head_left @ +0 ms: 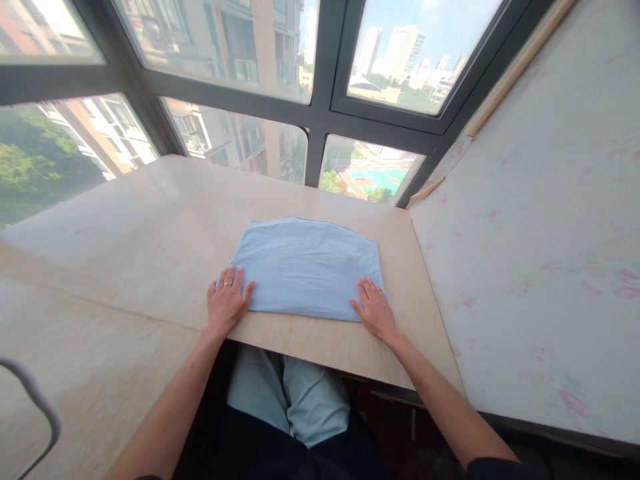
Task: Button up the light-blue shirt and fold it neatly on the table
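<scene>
A light blue folded cloth [305,267], perhaps a garment, lies flat on the beige marbled counter [150,260], with faint wrinkles across its middle. My left hand [229,300], a ring on one finger, rests palm down on the cloth's near left corner. On the near right corner lies my right hand [373,305], also palm down with its fingers stretched out. Neither hand grips the fabric. How many layers the cloth has, I cannot tell.
Dark-framed windows [320,120] rise behind the counter. A white wall with pink flowers [530,253] bounds the right side. A grey-white curved cable or tube [43,400] stands at the lower left. My legs [295,393] are under the counter's front edge.
</scene>
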{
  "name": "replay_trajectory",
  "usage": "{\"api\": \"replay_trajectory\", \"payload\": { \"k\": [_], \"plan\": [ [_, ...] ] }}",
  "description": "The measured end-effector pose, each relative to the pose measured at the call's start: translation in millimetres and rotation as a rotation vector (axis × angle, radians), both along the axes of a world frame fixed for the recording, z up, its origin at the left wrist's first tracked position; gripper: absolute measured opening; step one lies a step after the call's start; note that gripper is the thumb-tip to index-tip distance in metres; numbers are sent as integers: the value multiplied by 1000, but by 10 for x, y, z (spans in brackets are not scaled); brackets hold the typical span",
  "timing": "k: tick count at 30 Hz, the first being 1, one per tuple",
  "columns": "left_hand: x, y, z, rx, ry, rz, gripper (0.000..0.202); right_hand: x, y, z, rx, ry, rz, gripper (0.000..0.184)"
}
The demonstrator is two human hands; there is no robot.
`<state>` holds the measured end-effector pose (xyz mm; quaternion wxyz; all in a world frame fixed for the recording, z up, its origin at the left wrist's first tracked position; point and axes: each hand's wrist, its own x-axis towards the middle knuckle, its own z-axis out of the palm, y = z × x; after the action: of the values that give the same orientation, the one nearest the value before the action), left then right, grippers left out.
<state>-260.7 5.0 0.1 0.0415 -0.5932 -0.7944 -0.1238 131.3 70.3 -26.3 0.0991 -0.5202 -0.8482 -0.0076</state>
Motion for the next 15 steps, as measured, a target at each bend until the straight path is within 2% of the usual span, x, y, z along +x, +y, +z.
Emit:
{"api": "replay_trajectory", "payload": {
  "k": [6,9,13,15],
  "plan": [
    [-32,-40,6,49,-2,14,59,19,-125,79,154,157,-103,54],
    [-30,-42,10,70,-34,29,57,107,-182,80,208,315,-204,56],
    [-47,-35,17,68,-65,49,59,272,-230,35,155,526,-378,60],
    [-67,-32,22,75,-84,91,61,350,-255,20,86,601,-400,57]
  ]
}}
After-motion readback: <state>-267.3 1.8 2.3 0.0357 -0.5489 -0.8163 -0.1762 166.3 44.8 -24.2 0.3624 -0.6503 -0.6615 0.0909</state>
